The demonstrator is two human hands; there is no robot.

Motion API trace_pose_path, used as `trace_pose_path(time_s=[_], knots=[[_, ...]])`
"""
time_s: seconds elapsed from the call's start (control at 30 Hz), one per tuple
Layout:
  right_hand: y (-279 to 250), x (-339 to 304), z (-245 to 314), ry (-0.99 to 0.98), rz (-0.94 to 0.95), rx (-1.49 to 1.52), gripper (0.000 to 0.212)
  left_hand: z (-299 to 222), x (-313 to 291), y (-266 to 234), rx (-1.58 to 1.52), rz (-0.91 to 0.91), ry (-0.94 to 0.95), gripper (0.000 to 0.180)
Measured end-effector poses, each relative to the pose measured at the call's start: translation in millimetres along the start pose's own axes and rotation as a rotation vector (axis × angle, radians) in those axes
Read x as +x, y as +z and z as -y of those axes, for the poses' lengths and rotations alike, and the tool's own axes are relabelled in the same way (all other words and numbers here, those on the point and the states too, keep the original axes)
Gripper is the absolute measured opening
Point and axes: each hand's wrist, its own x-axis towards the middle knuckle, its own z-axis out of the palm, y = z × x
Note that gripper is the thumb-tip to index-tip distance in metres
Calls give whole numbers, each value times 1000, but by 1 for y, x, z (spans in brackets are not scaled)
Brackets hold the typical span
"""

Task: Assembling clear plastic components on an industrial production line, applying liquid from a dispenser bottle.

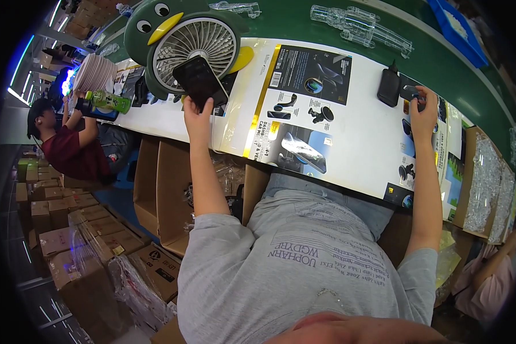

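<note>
My left hand (198, 117) is closed on the lower edge of a black smartphone (199, 82). The phone is tilted, in front of the grille of a green bird-shaped fan (180, 49). Over at the right, my right hand (425, 106) has its fingers closed round a small black object (410, 92), mostly hidden by them; its kind does not show. Just left of that hand lies a black box-like device (389, 86) with rounded corners, a short piece sticking up at its top. Under both hands spreads a printed white cardboard sheet (350, 137) with product pictures.
Clear plastic trays (361, 28) lie on the green tabletop (292, 28) beyond the sheet. A blue bin (457, 31) stands far right, a carton of clear packaging (483, 183) near right. At left are a green bottle (110, 101), a seated person (69, 143) and stacked cartons (57, 206).
</note>
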Motion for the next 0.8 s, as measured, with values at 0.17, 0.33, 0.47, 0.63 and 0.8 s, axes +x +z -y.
trace_pose_path(time_s=[0.17, 0.33, 0.47, 0.63, 0.8], knots=[[0, 0, 2, 11, 4, -9, 29, -3, -1, 2, 76, 11, 2, 43], [-1, 0, 1, 16, 9, -5, 28, -8, -3, 5, 57, 2, -11, 42], [0, 0, 3, 8, 5, -8, 28, -2, 1, -11, 51, 62, 11, 43], [-1, 0, 1, -6, -2, -15, 28, 0, 0, -13, -2, 113, 6, 39], [0, 0, 2, 6, 4, -10, 28, -2, 0, -12, -10, 109, 12, 36]])
